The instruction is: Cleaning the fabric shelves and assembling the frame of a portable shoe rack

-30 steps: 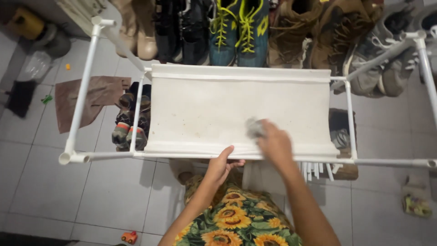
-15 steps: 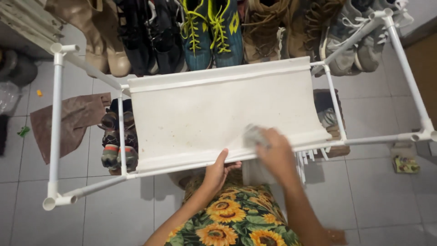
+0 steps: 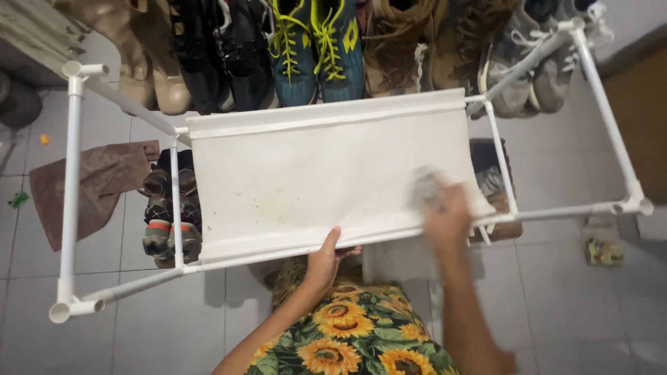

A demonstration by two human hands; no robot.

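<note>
A white fabric shelf [image 3: 313, 173] is stretched across a white tube rack [image 3: 69, 201]; it carries small brown specks. My left hand [image 3: 325, 260] grips the shelf's near edge from below, thumb on top. My right hand [image 3: 448, 219] presses a grey cloth [image 3: 425, 186] on the shelf's right part and is blurred by motion.
Boots, black shoes, teal trainers with yellow laces [image 3: 316, 48] and grey sneakers line the far side. Shoes [image 3: 167, 215] sit on a lower level at left. A brown rag [image 3: 90, 187] lies on the tiled floor. A wooden door [image 3: 639, 118] stands at right.
My right hand has slid the cloth to the right across the shelf. My left hand keeps its hold on the near edge. The view has tilted a little.
</note>
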